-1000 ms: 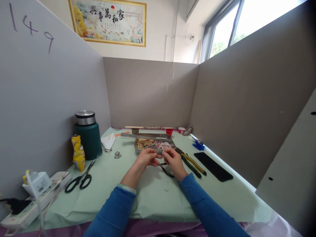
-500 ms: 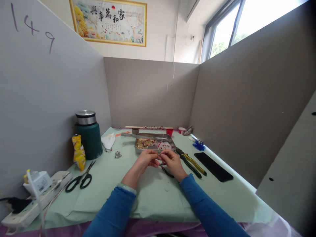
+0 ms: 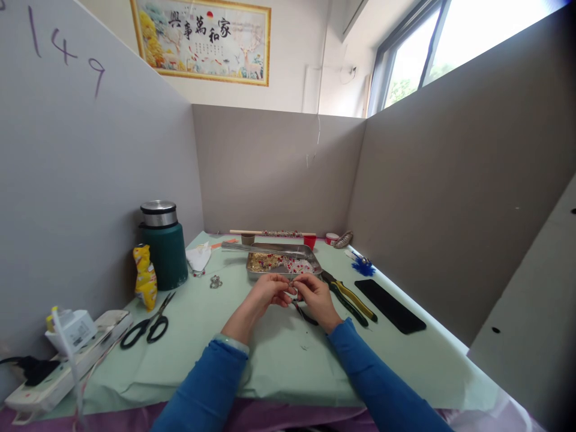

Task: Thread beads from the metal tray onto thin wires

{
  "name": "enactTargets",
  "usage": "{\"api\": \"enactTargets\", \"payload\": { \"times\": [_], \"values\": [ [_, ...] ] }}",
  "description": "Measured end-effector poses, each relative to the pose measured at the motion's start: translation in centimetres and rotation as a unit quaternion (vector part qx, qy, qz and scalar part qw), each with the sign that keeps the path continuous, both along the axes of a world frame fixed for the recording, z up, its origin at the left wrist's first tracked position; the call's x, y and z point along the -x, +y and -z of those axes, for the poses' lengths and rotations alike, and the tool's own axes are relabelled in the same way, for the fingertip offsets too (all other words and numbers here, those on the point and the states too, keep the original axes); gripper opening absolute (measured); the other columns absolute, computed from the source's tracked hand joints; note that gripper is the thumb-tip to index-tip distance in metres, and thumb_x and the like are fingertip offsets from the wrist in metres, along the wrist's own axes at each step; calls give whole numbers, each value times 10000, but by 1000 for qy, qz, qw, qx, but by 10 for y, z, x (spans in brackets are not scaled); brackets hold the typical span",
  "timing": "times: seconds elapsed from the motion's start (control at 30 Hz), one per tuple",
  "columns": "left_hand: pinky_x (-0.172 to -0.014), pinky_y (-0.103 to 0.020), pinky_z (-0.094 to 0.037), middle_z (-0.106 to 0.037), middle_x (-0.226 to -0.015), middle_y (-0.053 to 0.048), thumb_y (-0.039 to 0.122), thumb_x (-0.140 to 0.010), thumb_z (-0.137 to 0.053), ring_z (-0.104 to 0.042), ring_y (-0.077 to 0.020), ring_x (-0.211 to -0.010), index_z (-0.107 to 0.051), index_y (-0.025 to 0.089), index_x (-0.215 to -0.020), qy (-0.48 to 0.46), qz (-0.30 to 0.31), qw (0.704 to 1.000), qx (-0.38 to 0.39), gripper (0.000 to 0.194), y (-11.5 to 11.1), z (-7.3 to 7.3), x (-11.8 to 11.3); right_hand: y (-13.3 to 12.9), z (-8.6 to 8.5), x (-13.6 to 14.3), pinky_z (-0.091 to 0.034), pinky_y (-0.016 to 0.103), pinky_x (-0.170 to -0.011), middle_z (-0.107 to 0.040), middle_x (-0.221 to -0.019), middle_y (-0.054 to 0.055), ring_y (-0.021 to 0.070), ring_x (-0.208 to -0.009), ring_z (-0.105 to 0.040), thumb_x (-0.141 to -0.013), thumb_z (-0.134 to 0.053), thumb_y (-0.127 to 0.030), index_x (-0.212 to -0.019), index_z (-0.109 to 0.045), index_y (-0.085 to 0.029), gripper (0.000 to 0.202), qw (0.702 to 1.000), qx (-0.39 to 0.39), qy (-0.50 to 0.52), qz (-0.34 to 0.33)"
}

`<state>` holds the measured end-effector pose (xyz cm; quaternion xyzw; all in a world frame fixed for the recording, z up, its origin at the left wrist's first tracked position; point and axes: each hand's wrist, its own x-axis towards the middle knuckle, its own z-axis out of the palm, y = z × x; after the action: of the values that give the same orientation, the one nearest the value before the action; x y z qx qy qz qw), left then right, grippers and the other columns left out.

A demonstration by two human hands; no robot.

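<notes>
In the middle of the table my left hand [image 3: 269, 292] and my right hand [image 3: 315, 297] meet fingertip to fingertip. Both are closed in a pinch around something tiny between them, too small to make out. Just beyond them is a metal tray [image 3: 252, 277] with gold, red and white beads. Thin wires [image 3: 243, 246] lie across the tray's left rim. Partly hidden under my right hand is a small dark-handled tool [image 3: 306, 315]. Yellow-and-green pliers [image 3: 351, 297] rest to the right of that hand.
Black scissors [image 3: 146, 330] lie at left, near a green flask [image 3: 164, 255], a yellow packet [image 3: 145, 279] and a power strip [image 3: 67, 366]. A black flat pad [image 3: 389, 305] and blue tassel [image 3: 362, 265] are at right. A beaded stick [image 3: 272, 233] spans the back. Grey panels enclose three sides.
The whole view has shifted slightly. My hands keep the same pinch, with only small movement of the fingers.
</notes>
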<state>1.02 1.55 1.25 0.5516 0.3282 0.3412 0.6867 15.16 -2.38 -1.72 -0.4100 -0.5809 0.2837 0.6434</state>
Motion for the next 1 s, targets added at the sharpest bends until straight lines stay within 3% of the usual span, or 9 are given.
{"api": "enactTargets", "payload": {
  "times": [0.47, 0.67, 1.0],
  "values": [
    [-456, -244, -466, -666, -720, -90, 145, -628, -602, -593, -134, -480, -507, 125, -776, 16, 21, 1000, -14, 176, 0, 0, 1, -2, 2, 0, -401, 228, -476, -525, -537, -22, 111, -471, -457, -728, -619, -310, -765, -618, -172, 142, 1000, 6, 9, 24],
    [-426, -246, -452, -666, -685, -82, 128, -651, -563, -578, -135, -437, -477, 136, -760, 67, -14, 997, -46, 139, -5, -3, -3, -2, 2, 0, -396, 222, -454, -612, -661, 11, 98, -458, -461, -750, -599, -328, -761, -588, -174, 154, 999, -2, -1, 44],
    [-433, -234, -455, -673, -721, -84, 149, -651, -586, -586, -127, -448, -484, 136, -773, 58, 2, 996, -64, 159, -4, -1, -3, -1, 4, -1, -407, 221, -447, -636, -702, 24, 100, -462, -472, -778, -574, -331, -751, -545, -175, 161, 998, -4, 2, 61]
  ]
}}
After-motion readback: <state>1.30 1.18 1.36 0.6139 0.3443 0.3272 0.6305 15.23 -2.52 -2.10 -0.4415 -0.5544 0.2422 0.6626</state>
